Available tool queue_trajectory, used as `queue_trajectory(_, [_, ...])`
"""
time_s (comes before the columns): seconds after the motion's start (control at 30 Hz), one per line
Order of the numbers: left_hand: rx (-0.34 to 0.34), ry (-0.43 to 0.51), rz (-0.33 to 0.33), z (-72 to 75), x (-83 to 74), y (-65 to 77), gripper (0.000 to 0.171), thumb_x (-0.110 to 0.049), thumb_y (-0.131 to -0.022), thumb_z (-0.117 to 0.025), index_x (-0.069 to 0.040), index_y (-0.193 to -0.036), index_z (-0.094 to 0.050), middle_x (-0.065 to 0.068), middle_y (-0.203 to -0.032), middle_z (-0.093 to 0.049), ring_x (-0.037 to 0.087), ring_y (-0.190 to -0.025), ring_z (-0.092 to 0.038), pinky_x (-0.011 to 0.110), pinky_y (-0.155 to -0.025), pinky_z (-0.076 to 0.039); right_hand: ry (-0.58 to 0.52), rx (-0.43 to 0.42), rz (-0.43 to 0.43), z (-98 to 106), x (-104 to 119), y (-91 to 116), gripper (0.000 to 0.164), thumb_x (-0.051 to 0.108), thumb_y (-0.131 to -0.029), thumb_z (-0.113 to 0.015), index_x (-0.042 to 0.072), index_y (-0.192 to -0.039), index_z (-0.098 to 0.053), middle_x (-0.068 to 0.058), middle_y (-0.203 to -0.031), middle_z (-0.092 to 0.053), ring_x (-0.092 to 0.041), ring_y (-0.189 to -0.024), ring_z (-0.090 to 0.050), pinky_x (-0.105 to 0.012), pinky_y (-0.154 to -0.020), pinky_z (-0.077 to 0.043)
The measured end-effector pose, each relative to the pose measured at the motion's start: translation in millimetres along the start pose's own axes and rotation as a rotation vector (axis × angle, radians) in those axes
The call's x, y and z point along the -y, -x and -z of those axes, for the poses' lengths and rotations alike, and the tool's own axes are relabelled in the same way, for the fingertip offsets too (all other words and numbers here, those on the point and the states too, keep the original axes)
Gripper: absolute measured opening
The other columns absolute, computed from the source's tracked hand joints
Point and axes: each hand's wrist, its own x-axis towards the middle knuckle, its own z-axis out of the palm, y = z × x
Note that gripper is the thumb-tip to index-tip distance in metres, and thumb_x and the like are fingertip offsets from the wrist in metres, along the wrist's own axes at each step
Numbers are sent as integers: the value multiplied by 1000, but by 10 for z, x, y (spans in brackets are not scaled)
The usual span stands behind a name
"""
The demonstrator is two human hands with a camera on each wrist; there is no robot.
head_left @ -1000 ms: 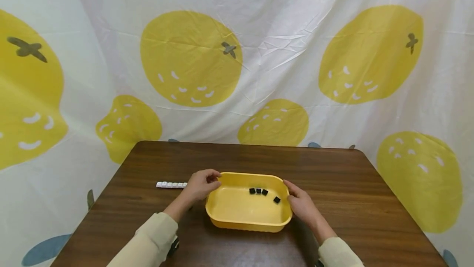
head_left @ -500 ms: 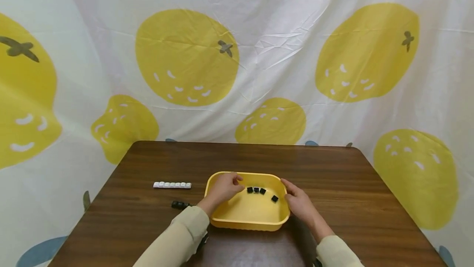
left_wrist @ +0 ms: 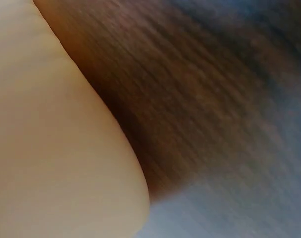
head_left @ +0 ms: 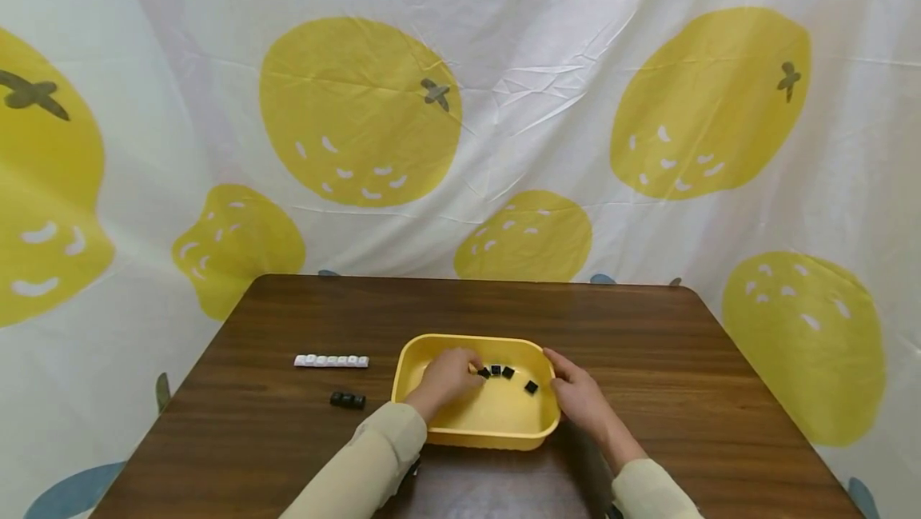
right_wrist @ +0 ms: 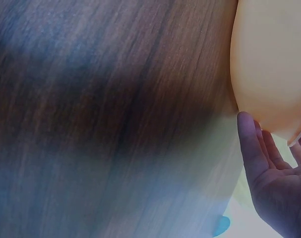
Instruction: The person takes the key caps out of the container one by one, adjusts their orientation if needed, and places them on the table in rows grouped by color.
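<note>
Inside a yellow plastic basin [head_left: 496, 441] on the table, several small black keycaps lie loose. My left hand [head_left: 448, 379] reaches over the basin's left side, its thumb and index finger pinching the leftmost black keycap [head_left: 484, 373]. Just right of those fingertips are another keycap [head_left: 496, 370] and a third keycap [head_left: 508, 373], with one more keycap [head_left: 531, 387] farther right. My right hand [head_left: 581, 397] grips the basin's right wall, thumb at the rim and fingers along the outside. The left wrist view shows the basin wall [left_wrist: 66, 139] but no hand.
A straight row of white keycaps [head_left: 331, 361] lies on the brown wooden table [head_left: 612, 319] left of the basin. Nearer me sits a short row of black keycaps [head_left: 348, 400]. Behind the table hangs a lemon-print cloth [head_left: 532, 119].
My left hand has moved from the basin's left rim rightward and down into it, reaching the leftmost keycap. The row of black keycaps on the table has come into view. My right hand keeps its hold.
</note>
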Motion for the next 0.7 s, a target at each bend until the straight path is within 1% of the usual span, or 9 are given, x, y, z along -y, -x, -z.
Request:
queue_trajectory(0.07, [1,5,20,-3,0,-9,21,-18,-85,-73,-6,-102,-74,6,-97,-71,23,-86,-64,41,-78,-51,-5,1,4,-1,-7,-6,55,1,-97,-39,3,-152,-36,-31,-134,-50,-25,-71,-63,-35,-55,-52])
queue_trajectory(0.13, [5,7,44,-10,1,-25,21,-21,-86,-73,-6,-102,-74,6,-99,-71,23,-87,-64,42,-78,-51,-8,1,11,-6,-5,-7,55,0,-97,-40,3,-152,-36,-31,-133,-51,-24,-68,-62,-35,-54,-52])
queue_trajectory(0.23, [9,-36,61,-28,-6,-55,20,-24,-88,-72,-7,-98,-75,7,-98,-71,23,-85,-64,42,-76,-51,-9,-7,12,-15,1,-1,55,0,-97,-40,3,-152,-37,-30,-131,-53,-24,-63,-60,-37,-53,-51])
queue_trajectory(0.33, [7,-103,50,-40,-20,-67,16,-24,-89,-71,-9,-93,-76,5,-95,-72,22,-82,-64,40,-73,-52,-8,-9,8,-22,1,2,55,0,-97,-40,4,-152,-37,-30,-131,-53,-23,-63,-60,-38,-54,-52])
queue_trajectory(0.43, [-3,-127,43,-48,-32,-61,13,-22,-89,-72,-11,-94,-78,1,-95,-73,21,-83,-65,39,-73,-52,-8,-13,6,-26,-11,1,55,0,-97,-41,4,-152,-37,-30,-132,-53,-24,-64,-61,-39,-55,-53])
queue_trajectory(0.57, [-13,-108,40,-60,-28,-58,9,-20,-87,-73,-12,-90,-77,-1,-90,-71,18,-77,-62,37,-71,-51,-13,-15,9,-23,-16,7,55,0,-97,-40,4,-152,-37,-31,-133,-52,-24,-64,-61,-39,-55,-53])
queue_trajectory(0.7, [-4,-53,39,-51,-21,-58,7,-17,-84,-73,-12,-80,-72,-3,-80,-66,14,-68,-55,32,-64,-47,-17,-12,9,-18,-10,12,55,0,-98,-40,4,-152,-37,-31,-134,-51,-25,-66,-62,-38,-55,-54])
